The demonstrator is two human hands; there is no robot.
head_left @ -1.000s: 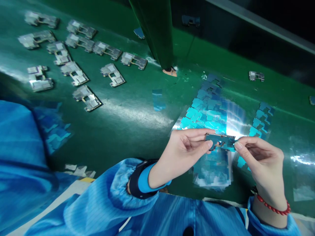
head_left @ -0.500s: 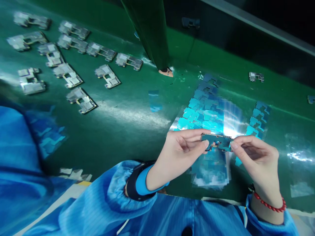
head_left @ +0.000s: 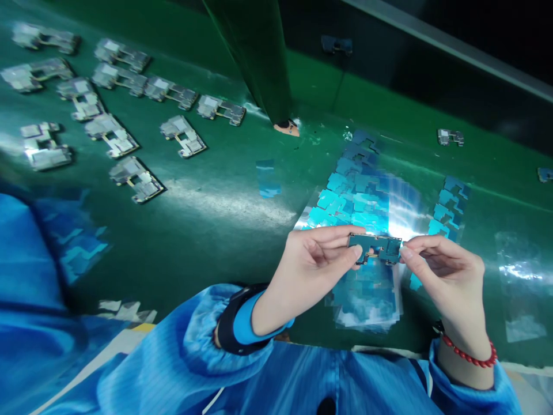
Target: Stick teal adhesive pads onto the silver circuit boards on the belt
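Between my two hands is a small circuit board (head_left: 380, 248), dark teal, with a gap in its middle. My left hand (head_left: 317, 256) pinches its left end between thumb and fingers. At the board's right end, my right hand (head_left: 440, 271) has thumb and forefinger closed on the edge. Just beneath the board lies a sheet of blue die-cut stickers (head_left: 360, 178), stacked on clear film, partly hidden by the board and my left hand. A narrower strip of blue stickers (head_left: 447, 207) lies beyond my right hand.
Several circuit boards (head_left: 184, 135) lie spread over the left of the green mat (head_left: 207, 242). A dark green post (head_left: 263, 63) rises behind the sticker sheet. Another board (head_left: 450, 137) sits at the back right. A person's blue sleeve (head_left: 30, 259) is at the left edge.
The view has shifted slightly, so most of the scene sits a little further left. The board has tilted a little in my hands, its face now more evenly visible. Both hands keep their hold.
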